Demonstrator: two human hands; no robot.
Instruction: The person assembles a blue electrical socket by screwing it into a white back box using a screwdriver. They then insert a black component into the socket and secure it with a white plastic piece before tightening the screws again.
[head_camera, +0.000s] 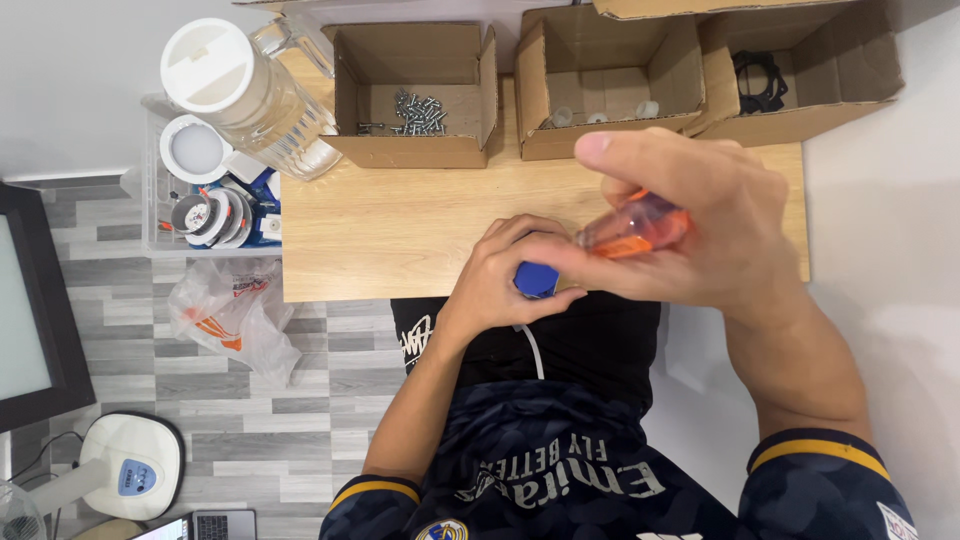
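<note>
A: What is gripped by the right hand (700, 215)?

B: A screwdriver with a translucent orange plastic handle (635, 226) is clamped in it, fingers wrapped tight round the handle; the tool is held near the bench's (400, 225) front edge, slanted towards the other hand, presumably so that its tip, which is hidden, is aimed at the part held there.

A: And the left hand (505, 275)?

B: It is closed round a small blue plastic block (536, 279), of which only one face is seen between the fingers; the block is kept right at the front edge of the pale wooden bench, just beside the screwdriver handle, probably so that it is steadied against turning; a thin white cord (534, 352) is seen hanging below it over the lap.

A: What is laid out along the far edge?

B: Three open cardboard boxes; silver screws (420, 112) are heaped in the left box (410, 150), small whitish pieces (600, 112) lie in the middle box (535, 95), black ring-shaped parts (760, 82) in the right box (830, 105); all are set within reach, it seems, as sorted supplies; a clear ribbed jug with a white lid (250, 95) stands at the far left corner.
</note>
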